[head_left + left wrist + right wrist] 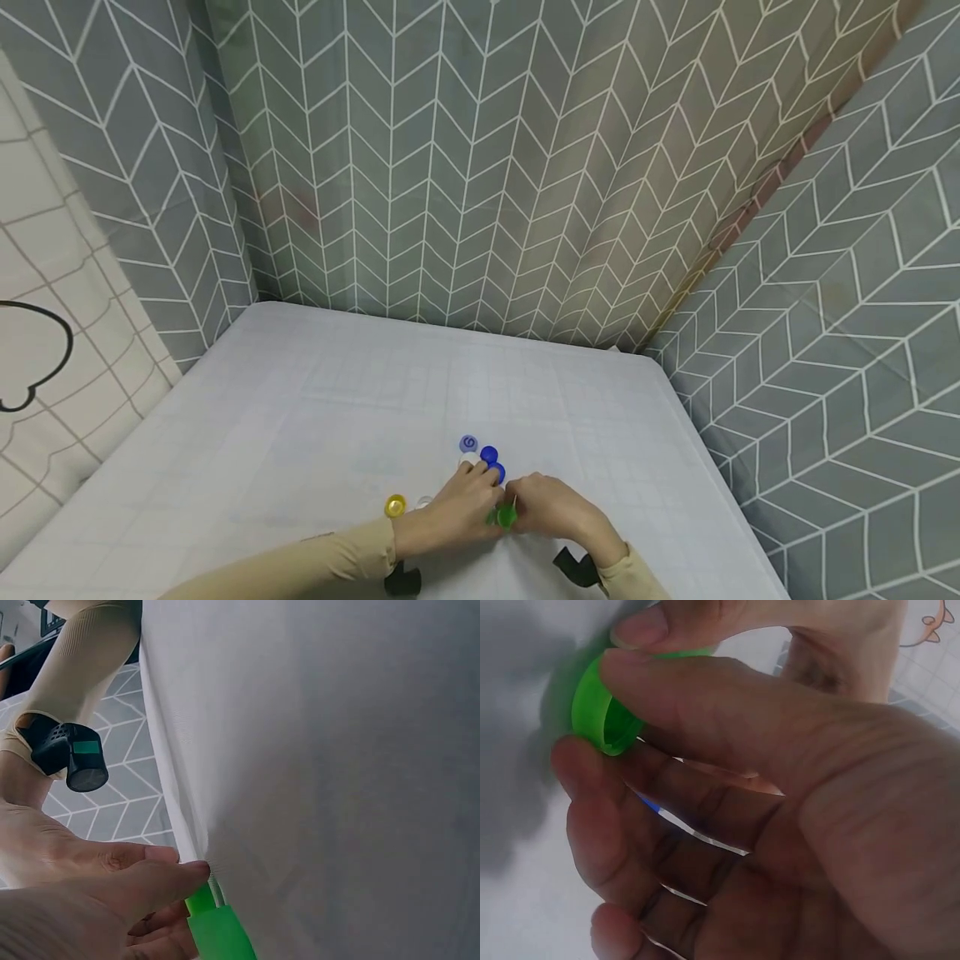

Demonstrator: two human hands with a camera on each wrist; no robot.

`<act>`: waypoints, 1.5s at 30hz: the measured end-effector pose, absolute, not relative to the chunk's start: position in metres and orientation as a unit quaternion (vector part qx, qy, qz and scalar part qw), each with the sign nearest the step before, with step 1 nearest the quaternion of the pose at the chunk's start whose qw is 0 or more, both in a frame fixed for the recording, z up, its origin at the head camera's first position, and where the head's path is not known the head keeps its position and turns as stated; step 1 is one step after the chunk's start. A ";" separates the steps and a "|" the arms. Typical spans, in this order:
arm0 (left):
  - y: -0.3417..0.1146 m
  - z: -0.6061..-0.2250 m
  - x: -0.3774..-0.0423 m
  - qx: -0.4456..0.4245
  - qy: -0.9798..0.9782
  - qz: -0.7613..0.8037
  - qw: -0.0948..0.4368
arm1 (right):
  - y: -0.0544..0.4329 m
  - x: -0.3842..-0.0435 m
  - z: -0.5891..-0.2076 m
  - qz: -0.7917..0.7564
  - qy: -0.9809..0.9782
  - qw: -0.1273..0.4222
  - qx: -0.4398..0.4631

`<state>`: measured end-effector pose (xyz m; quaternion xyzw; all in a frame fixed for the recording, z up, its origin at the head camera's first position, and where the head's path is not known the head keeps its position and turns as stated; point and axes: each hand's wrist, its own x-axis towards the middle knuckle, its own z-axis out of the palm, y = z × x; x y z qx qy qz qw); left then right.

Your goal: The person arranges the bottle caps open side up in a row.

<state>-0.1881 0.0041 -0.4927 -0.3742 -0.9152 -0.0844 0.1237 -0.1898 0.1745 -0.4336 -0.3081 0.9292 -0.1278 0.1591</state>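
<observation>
Both hands meet low in the middle of the head view, over the table's near part. Between them is a small green ring-shaped piece (507,516), hollow with a shiny rim. In the right wrist view my right hand (727,795) pinches the green ring-shaped piece (592,709) between thumb and forefinger, its other fingers loosely bent below. My left hand (463,507) holds it from the other side, thumb tip at its upper edge. A second, lighter green part (201,900) shows under the thumb tips in the left wrist view.
Just beyond the left hand lie two blue round pieces (489,454) and a pale violet-blue disc (468,443) with a dark mark. A yellow round piece (395,505) sits left of the wrist, near a clear one (424,502). White cloth covers the table (337,400); patterned curtains (450,167) surround it.
</observation>
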 end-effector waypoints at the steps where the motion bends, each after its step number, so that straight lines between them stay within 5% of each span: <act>1: 0.004 -0.493 -0.188 -0.374 -0.916 -0.084 0.119 | 0.174 -0.190 -0.434 -0.128 0.929 0.162 -0.308; 22: 0.000 -0.491 -0.188 -0.348 -0.930 -0.098 0.066 | 0.175 -0.194 -0.432 -0.143 0.932 0.166 -0.288; 32: -0.023 -0.460 -0.192 -0.327 -0.927 -0.181 0.023 | 0.170 -0.203 -0.419 -0.189 0.926 0.114 -0.307; 45: -0.067 -0.426 -0.225 -0.276 -0.921 -0.272 0.040 | 0.155 -0.219 -0.420 -0.217 0.926 0.052 -0.303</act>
